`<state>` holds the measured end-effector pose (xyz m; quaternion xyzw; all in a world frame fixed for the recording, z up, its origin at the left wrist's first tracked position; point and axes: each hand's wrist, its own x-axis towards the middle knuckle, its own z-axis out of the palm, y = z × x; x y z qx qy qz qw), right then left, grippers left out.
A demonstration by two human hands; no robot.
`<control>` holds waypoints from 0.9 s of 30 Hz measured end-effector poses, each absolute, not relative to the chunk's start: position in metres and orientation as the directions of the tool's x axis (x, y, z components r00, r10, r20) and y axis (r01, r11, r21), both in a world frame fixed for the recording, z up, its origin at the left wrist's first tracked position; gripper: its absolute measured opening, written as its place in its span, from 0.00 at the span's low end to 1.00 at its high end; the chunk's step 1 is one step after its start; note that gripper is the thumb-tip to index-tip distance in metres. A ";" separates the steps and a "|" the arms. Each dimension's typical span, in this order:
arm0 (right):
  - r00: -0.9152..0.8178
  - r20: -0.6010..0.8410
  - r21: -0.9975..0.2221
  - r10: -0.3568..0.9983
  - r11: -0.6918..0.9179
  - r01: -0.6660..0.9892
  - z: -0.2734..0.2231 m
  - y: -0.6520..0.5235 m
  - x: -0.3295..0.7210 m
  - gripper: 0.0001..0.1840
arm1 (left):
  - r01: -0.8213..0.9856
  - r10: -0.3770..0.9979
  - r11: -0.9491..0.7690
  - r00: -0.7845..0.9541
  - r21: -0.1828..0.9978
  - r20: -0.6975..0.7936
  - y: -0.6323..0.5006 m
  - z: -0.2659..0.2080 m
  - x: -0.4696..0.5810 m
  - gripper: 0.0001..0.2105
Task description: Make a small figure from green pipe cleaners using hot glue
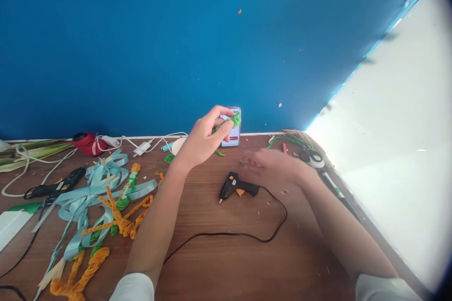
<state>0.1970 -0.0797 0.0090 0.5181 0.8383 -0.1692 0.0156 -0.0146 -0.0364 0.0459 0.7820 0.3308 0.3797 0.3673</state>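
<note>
Currently: Left Hand (208, 134) Closed on Green Fuzzy Piece (235, 121), Right Hand (270, 164) Near Glue Gun (233, 184)

My left forearm extends forward and slants toward the right, with the back of the hand facing up. Thumb and index finger converge in a narrow pinch; the green fuzzy piece sits between their tips, raised in front of the phone (234, 140). It is a small, irregular bundle with a soft, chenille-like pile.

My right forearm enters from the lower right and angles inward. The hand is level with the far end of the glue gun's handle and blurred; I cannot tell how far its grip is open or whether it holds anything.

Materials are as follows. The glue gun is black plastic with an orange trigger; it lies on its side, its tapered nozzle pointing toward me and to the left. Its thin black cord (243, 233) curves back and passes behind my left forearm. The phone, a flat rounded rectangle with a lit screen, stands upright near the blue wall (212, 47). On the left, glossy pale-blue ribbon (106, 169) lies in loose, flat loops beside twisted orange fuzzy stems (123, 225). The tabletop (212, 263) is brown with visible wood grain.
</note>
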 end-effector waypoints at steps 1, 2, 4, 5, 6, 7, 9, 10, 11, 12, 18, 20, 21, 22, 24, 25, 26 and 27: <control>-0.438 -0.097 -0.296 0.894 0.395 0.870 0.020 -0.082 0.204 0.13 | 0.250 0.795 -0.512 0.499 0.821 0.344 -0.037 0.046 -0.014 0.13; -0.404 0.019 -0.332 0.915 0.387 0.860 0.029 -0.085 0.209 0.13 | 0.260 0.793 -0.516 0.505 0.816 0.340 -0.038 0.046 -0.013 0.13; -0.338 0.260 -0.426 0.904 0.422 0.800 0.042 -0.090 0.216 0.11 | 0.275 0.785 -0.524 0.524 0.806 0.332 -0.039 0.047 -0.012 0.13; -0.303 0.349 -0.471 0.887 0.446 0.761 0.046 -0.092 0.216 0.11 | 0.278 0.778 -0.530 0.535 0.802 0.329 -0.040 0.047 -0.011 0.13; -0.267 0.420 -0.504 0.868 0.467 0.727 0.047 -0.094 0.215 0.12 | 0.280 0.772 -0.535 0.546 0.797 0.326 -0.040 0.047 -0.009 0.12; -0.242 0.465 -0.527 0.851 0.486 0.697 0.047 -0.096 0.213 0.14 | 0.284 0.766 -0.539 0.557 0.793 0.321 -0.041 0.047 -0.008 0.12; -0.222 0.515 -0.545 0.828 0.515 0.662 0.044 -0.096 0.207 0.17 | 0.290 0.755 -0.543 0.580 0.788 0.306 -0.043 0.047 -0.007 0.12; -0.224 0.533 -0.539 0.816 0.532 0.652 0.042 -0.096 0.205 0.18 | 0.290 0.749 -0.544 0.591 0.787 0.300 -0.043 0.047 -0.006 0.12; -0.229 0.557 -0.526 0.798 0.553 0.647 0.040 -0.095 0.203 0.19 | 0.288 0.742 -0.545 0.602 0.787 0.293 -0.044 0.047 -0.005 0.12; -0.236 0.579 -0.508 0.780 0.572 0.644 0.038 -0.093 0.201 0.19 | 0.286 0.736 -0.546 0.613 0.787 0.288 -0.045 0.047 -0.004 0.12; -0.280 0.627 -0.444 0.727 0.628 0.638 0.033 -0.087 0.203 0.15 | 0.298 0.730 -0.549 0.627 0.781 0.274 -0.050 0.047 0.000 0.12; -0.288 0.629 -0.441 0.722 0.636 0.633 0.032 -0.086 0.203 0.15 | 0.309 0.732 -0.543 0.629 0.780 0.260 -0.050 0.047 0.001 0.12; -0.292 0.628 -0.440 0.721 0.638 0.632 0.032 -0.086 0.203 0.15 | 0.314 0.734 -0.541 0.629 0.780 0.256 -0.051 0.047 0.001 0.12; -0.294 0.629 -0.438 0.720 0.640 0.631 0.032 -0.086 0.203 0.15 | 0.316 0.735 -0.540 0.629 0.780 0.253 -0.051 0.048 0.001 0.12; -0.292 0.637 -0.433 0.714 0.645 0.630 0.031 -0.085 0.203 0.14 | 0.314 0.734 -0.540 0.630 0.781 0.255 -0.051 0.048 0.001 0.12; -0.291 0.643 -0.431 0.709 0.648 0.628 0.031 -0.085 0.203 0.14 | 0.308 0.732 -0.541 0.630 0.783 0.258 -0.051 0.048 0.001 0.12; -0.289 0.651 -0.428 0.702 0.653 0.624 0.030 -0.085 0.203 0.13 | 0.301 0.730 -0.540 0.632 0.786 0.260 -0.052 0.048 0.001 0.11; -0.288 0.656 -0.427 0.697 0.658 0.620 0.029 -0.084 0.203 0.12 | 0.296 0.731 -0.538 0.631 0.789 0.262 -0.052 0.048 0.002 0.11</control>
